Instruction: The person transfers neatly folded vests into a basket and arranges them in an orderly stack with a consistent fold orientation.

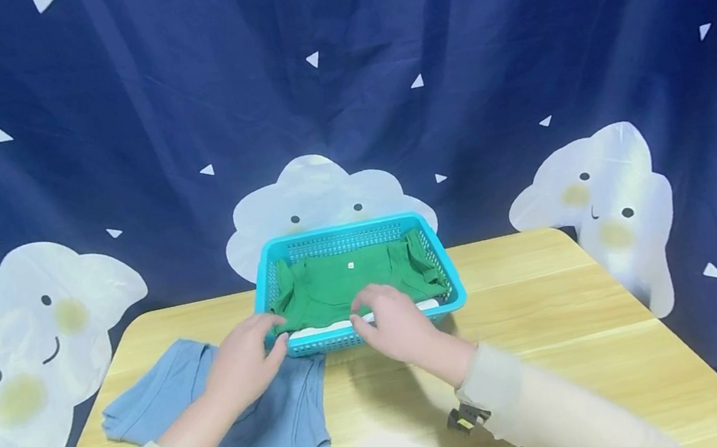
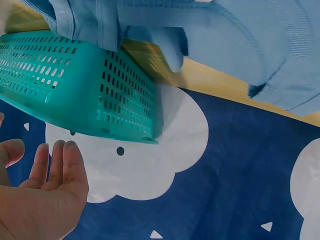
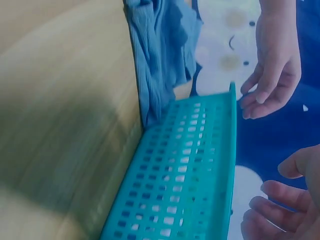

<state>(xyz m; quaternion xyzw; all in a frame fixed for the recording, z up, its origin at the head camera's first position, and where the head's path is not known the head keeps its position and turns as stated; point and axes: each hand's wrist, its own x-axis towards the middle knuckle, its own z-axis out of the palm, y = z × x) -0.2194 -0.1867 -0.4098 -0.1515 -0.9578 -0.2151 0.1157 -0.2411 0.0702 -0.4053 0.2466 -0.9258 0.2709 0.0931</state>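
Observation:
A turquoise plastic basket (image 1: 455, 288) with perforated sides stands on the table. Inside it lies a folded green shirt (image 1: 325, 279) with a small white tag at the neckline, and a strip of white cloth (image 1: 319, 330) shows along the front wall. My left hand (image 1: 247, 360) hovers at the front left corner, fingers relaxed and apart from the rim in the left wrist view. Over the front rim is my right hand (image 1: 397, 322), fingers loosely bent with nothing between them. A blue garment (image 1: 278, 429) lies folded beside the basket, partly under the left forearm.
The light wooden table (image 1: 553, 318) has its back edge just behind the basket. Beyond it hangs a dark blue curtain (image 1: 354, 8) printed with clouds and small white triangles. A black strap-like piece (image 1: 467, 417) sits at the right cuff.

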